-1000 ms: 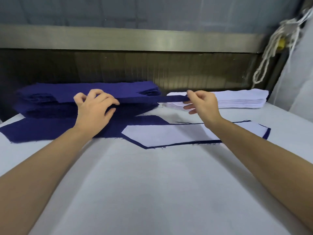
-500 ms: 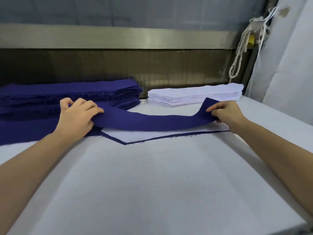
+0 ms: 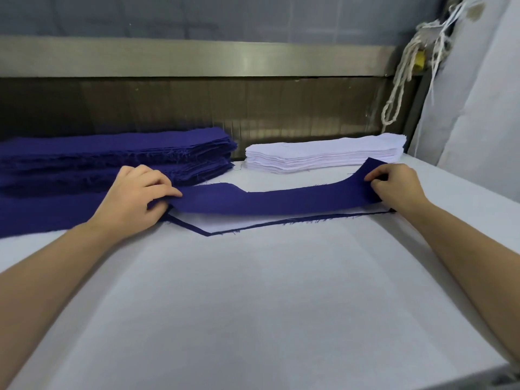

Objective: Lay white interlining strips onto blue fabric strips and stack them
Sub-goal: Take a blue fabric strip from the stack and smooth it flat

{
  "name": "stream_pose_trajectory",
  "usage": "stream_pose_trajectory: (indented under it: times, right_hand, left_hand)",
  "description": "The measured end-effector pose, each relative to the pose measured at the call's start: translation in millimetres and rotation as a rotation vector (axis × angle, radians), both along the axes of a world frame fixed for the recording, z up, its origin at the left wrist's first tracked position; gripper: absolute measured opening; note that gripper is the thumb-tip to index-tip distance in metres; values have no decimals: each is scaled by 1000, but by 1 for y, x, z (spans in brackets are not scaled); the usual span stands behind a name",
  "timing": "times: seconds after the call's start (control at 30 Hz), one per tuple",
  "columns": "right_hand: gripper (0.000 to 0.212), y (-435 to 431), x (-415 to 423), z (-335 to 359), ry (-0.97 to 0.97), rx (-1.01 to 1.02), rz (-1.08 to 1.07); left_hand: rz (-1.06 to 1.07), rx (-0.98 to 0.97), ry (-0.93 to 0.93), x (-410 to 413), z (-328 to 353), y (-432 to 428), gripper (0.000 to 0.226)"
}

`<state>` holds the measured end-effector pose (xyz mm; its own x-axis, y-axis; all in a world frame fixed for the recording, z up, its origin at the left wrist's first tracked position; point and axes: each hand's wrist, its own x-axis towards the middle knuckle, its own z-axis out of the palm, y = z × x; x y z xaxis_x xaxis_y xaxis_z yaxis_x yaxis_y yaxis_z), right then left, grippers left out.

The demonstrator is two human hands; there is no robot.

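Right hand (image 3: 395,190) pinches blue strip (image 3: 267,203) over white table (image 3: 253,305).

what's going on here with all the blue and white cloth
A person is holding a long dark blue fabric strip by its two ends, the left hand at one end and the right hand pinching the other. It is stretched over a white interlining strip that already lies on a blue piece on the white table. Behind sit a stack of dark blue fabric strips and a stack of white interlining strips.
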<state>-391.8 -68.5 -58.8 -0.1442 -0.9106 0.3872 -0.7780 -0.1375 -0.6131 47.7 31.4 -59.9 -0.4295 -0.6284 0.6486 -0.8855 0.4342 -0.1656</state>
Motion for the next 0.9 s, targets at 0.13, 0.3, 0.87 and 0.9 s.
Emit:
stream_pose_trajectory:
  times: [0.13,0.3,0.87,0.9]
  right_hand:
    - [30,0,-10,-1,-25,40,-33]
    - [20,0,-14,-8,11,106,-34]
    - [32,-1,-14,-13,53,53,-76]
    - [31,-1,-14,-13,57,42,-82]
  left_hand:
    - [-80,32,-28,-7,-2,2,38]
    - [-90,187,-20,-13,-4,7,32]
    - [-83,194,-2,-16,-2,10,40]
    - [-87,188,-20,-17,-2,10,40]
